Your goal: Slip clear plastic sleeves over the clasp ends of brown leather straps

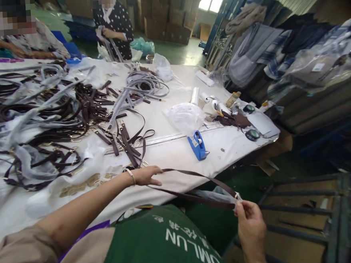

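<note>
Head view, lower centre: a long, flat, dark-brown leather-look strap (208, 177) spans my hands as a narrow loop by the white-covered table (171, 152). My right hand (250, 222) pinches its end with translucent plastic film (238, 197); my left hand's (145, 176) closure I cannot tell. I judge this straightening; next calls for steady, even tension.
</note>
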{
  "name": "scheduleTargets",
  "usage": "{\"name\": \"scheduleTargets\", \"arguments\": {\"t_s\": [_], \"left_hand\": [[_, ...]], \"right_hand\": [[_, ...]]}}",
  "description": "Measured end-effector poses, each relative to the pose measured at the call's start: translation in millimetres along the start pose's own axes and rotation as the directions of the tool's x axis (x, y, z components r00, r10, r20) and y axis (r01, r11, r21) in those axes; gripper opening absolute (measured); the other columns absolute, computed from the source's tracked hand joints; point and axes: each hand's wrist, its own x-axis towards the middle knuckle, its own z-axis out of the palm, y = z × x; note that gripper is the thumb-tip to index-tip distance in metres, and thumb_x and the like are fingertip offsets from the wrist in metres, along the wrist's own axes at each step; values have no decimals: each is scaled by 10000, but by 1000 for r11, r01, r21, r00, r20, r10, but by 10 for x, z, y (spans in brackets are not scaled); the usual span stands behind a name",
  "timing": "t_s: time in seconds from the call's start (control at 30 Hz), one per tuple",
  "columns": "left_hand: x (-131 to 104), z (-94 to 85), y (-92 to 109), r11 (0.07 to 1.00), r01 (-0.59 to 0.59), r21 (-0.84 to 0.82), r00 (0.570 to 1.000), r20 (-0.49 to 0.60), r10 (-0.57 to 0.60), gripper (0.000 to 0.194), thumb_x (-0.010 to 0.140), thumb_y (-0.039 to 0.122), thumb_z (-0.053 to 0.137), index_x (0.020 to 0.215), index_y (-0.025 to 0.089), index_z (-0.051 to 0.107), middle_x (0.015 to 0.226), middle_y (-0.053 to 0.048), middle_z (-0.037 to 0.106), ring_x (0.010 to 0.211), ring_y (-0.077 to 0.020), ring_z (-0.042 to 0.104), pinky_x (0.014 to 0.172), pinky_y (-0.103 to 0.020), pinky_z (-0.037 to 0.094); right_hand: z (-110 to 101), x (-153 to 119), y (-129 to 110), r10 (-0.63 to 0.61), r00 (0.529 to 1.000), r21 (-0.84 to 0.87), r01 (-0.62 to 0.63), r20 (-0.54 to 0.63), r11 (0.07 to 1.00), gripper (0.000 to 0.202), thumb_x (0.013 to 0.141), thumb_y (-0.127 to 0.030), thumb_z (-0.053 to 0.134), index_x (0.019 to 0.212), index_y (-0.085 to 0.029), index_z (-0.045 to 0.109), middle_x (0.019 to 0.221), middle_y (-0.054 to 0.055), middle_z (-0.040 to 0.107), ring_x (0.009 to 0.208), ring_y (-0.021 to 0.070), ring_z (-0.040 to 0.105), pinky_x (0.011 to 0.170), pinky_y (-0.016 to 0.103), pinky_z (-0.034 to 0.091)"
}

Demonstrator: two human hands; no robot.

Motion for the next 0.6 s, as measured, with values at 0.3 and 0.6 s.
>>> {"name": "scheduleTargets", "arguments": {"t_s": [0.3,0.6], "left_hand": [[902,526,1333,736,-219,-640,781,337,526,419,790,484,603,1041,154,663,1040,-76,655,1043,-223,575,945,-314,425],[402,953,1243,537,507,-674,539,734,413,458,781,577,554,876,140,655,572,-16,571,426,-119,489,395,-222,377]], "right_hand": [[-167,-431,-99,-77,991,-33,82,113,996,289,768,-471,601,847,-194,578,739,12,615,667,164,593,644,273,482],[75,-601,12,18,939,-54,1,343,999,309,780,-509,563,798,-202,580,700,16,624,606,168,583,510,250,470]]}}
